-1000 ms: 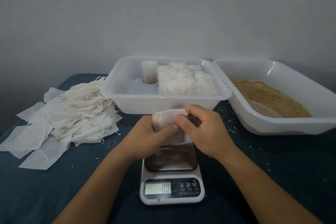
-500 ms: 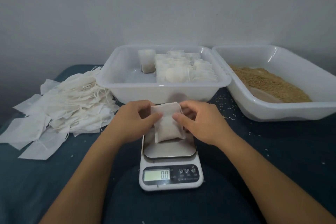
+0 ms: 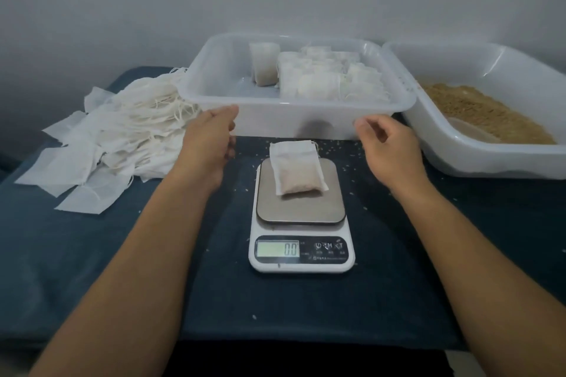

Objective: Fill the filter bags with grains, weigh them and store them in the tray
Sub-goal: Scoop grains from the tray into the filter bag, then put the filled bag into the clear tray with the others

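A filled white filter bag (image 3: 296, 170) lies on the steel plate of the kitchen scale (image 3: 301, 242), whose display reads 0.0. My left hand (image 3: 211, 139) hovers to the bag's left and my right hand (image 3: 387, 148) to its right; both are apart from it, fingers loosely curled, holding nothing. Behind the scale stands the clear storage tray (image 3: 309, 119) with several filled bags (image 3: 318, 76) inside. A second tray (image 3: 477, 159) at the right holds brown grains (image 3: 487, 113).
A heap of empty filter bags (image 3: 116, 138) with strings lies at the left on the dark blue cloth (image 3: 92, 254). Loose grains are scattered around the scale. A pale scoop (image 3: 473, 131) rests in the grain tray. A grey wall stands behind.
Both hands held the bag over the scale, set it down on the plate, then let go and drew apart to either side. The camera view has tilted down.
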Tool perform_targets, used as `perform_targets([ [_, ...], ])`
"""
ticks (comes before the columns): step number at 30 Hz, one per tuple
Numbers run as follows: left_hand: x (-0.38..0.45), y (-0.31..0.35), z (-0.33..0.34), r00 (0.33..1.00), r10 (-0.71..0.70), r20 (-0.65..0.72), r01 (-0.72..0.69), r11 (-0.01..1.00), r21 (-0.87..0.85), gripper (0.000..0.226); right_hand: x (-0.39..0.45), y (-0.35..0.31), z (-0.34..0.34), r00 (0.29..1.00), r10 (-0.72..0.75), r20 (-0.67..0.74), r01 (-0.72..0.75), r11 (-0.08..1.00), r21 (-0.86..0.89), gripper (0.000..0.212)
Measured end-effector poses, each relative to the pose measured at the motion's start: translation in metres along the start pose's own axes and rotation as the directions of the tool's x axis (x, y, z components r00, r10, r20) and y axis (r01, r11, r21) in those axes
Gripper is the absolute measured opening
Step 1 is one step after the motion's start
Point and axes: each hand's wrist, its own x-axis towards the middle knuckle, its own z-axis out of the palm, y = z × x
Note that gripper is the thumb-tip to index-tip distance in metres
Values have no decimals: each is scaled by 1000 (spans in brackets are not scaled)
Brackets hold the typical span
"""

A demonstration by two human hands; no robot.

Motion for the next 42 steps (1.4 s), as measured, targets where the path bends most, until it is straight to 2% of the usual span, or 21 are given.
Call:
perform_targets([
  [2,2,4,-4,983,-159,87,175,958,-226,10,2,6,4,999,16,31,-16,1000,-18,30],
  [4,4,7,-6,970,-212,121,240,922,-303,10,4,9,7,998,28,61,-27,999,-26,30],
  [16,1,6,1,962,-246,114,270,906,-325,9,2,10,15,989,-15,147,19,1000,-25,22],
  [20,2,4,1,959,-242,146,276,911,-305,9,-2,0,18,965,-77,249,79,997,3,25],
  [23,2,1,5,967,-218,135,245,940,-238,9,-3,-10,22,934,-87,346,95,995,-7,37],
  [25,2,-1,7,980,-166,110,183,970,-162,9,-4,-14,26,917,-100,386,117,993,-20,37],
  [27,1,-4,9,994,-58,90,57,998,15,12,-6,-20,30,907,-134,399,157,987,-26,33],
  [29,-1,-8,11,991,84,105,-106,967,232,20,-7,-26,32,904,-155,397,171,985,-6,19],
  [30,-2,-11,11,982,140,127,-171,945,278,23,-8,-30,31,904,-169,392,179,984,12,16],
  [33,-4,-13,13,971,188,148,-223,937,271,25,-12,-44,24,905,-238,351,227,971,74,10],
  [38,0,-13,14,986,164,33,-167,971,171,23,-9,-85,0,885,-373,277,371,927,63,9],
  [42,-3,-15,15,991,128,29,-131,980,152,14,17,-129,-9,885,-425,190,420,905,69,10],
])
